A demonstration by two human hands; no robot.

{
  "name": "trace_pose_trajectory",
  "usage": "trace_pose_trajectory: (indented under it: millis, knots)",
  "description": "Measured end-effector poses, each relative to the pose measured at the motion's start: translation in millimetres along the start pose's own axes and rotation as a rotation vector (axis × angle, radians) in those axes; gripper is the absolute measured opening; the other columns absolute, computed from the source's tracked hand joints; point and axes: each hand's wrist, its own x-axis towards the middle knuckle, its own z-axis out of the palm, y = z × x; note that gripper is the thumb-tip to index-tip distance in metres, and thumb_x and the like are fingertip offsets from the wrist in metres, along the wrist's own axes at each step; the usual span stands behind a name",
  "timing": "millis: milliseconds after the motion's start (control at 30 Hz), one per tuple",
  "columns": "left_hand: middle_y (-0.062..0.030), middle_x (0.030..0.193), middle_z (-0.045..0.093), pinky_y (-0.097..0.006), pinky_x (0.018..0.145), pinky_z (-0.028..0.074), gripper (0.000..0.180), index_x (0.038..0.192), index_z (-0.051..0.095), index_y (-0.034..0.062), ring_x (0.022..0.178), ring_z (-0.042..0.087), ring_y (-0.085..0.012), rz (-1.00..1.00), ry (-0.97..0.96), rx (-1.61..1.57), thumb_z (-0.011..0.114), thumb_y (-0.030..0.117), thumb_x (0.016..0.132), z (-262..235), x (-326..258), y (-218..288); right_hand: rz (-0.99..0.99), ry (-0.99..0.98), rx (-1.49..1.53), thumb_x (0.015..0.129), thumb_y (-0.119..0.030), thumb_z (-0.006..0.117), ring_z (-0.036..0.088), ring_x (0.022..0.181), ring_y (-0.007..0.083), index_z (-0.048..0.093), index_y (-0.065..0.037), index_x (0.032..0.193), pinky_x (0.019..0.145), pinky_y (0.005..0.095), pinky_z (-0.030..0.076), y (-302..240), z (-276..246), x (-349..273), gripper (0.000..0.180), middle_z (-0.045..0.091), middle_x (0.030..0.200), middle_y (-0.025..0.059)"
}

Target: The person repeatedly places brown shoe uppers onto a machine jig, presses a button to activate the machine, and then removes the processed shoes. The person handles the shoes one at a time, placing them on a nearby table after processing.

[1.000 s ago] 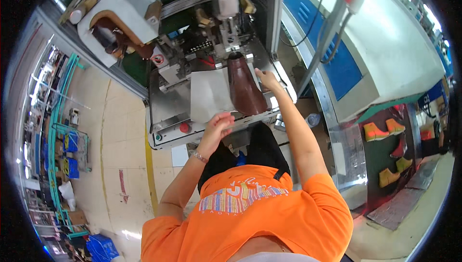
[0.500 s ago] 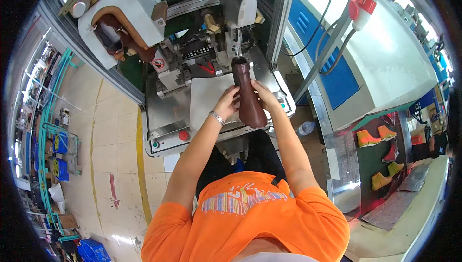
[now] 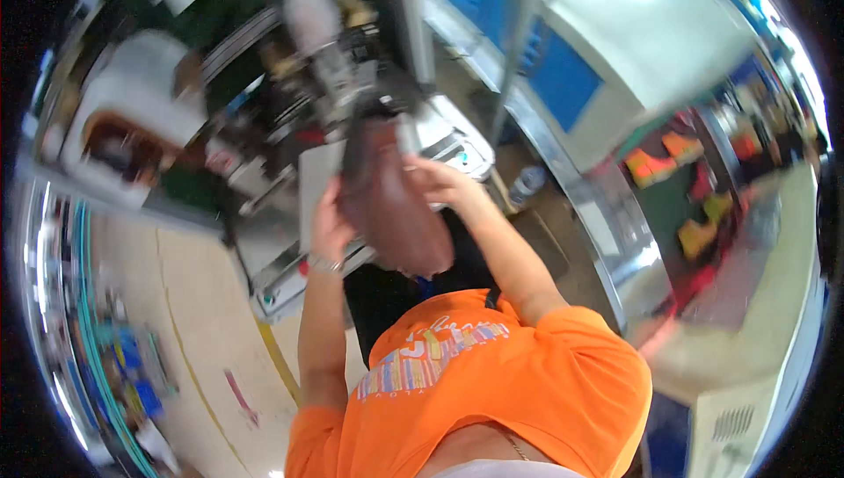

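Fingers (image 3: 422,172) of the right hand (image 3: 440,183) are being clamped on one side of a smooth, reddish-brown, tapering, leather-looking form (image 3: 400,210), while its opposite side is being gripped by the left hand (image 3: 332,225); some fingertips are being hidden by the form and by blur, so their exact placing cannot be told. The weight is presumably being shared by this two-sided hold, and tipping is likely being prevented, since the broad end is being turned toward the body with no visible support beneath it. The form is being held over the front of a grey metal work table (image 3: 268,236), where a flat, pale, rectangular sheet (image 3: 313,169) is being partly covered, perhaps being used as surface protection. Beyond the narrow end, an upright, pale grey, rounded machine head (image 3: 312,21) is being blurred; whether the form is being touched by it cannot be told. Farther left, a white, C-shaped machine with a brown-lined opening (image 3: 132,83) is being seen. At far right, orange-and-yellow, boot-shaped pieces (image 3: 649,168) are being displayed on a dark flat surface (image 3: 659,207), perhaps being spaced for easy reach.
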Motion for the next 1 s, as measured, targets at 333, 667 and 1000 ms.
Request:
trace_pose_trajectory:
  millis: [333, 667, 1000]
  knots:
    - [-0.0135, 0.133, 0.038, -0.046, 0.104, 0.024, 0.048, 0.128, 0.036, 0.0006, 0.121, 0.035, -0.0287, 0.168, 0.118, -0.014, 0.050, 0.024, 0.088, 5, -75, 55, -0.602, 0.577, -0.720, 0.077, -0.022, 0.062, 0.052, 0.097, 0.0203, 0.053, -0.005, 0.110, 0.080, 0.0345, 0.044, 11, -8, -2, 0.038, 0.054, 0.106, 0.0110]
    - [-0.0142, 0.131, 0.041, -0.046, 0.103, 0.026, 0.044, 0.124, 0.042, 0.0001, 0.120, 0.037, -0.0309, 0.445, 0.406, -0.182, 0.047, 0.026, 0.089, -41, -92, 75, -0.943, 1.038, -1.174, 0.069, -0.009, 0.059, 0.051, 0.095, 0.0330, 0.055, -0.004, 0.099, 0.081, 0.0397, 0.042, 33, -38, -28, 0.030, 0.052, 0.099, 0.0150]
    - [-0.0134, 0.130, 0.041, -0.046, 0.103, 0.027, 0.049, 0.125, 0.040, 0.0024, 0.119, 0.038, -0.0281, 0.409, 0.308, 0.021, 0.054, 0.029, 0.086, -12, -105, 66, -1.094, 1.055, -1.447, 0.072, -0.006, 0.052, 0.051, 0.091, 0.0263, 0.057, -0.006, 0.092, 0.077, 0.0379, 0.038, 50, -58, -33, 0.020, 0.053, 0.089, 0.0090]
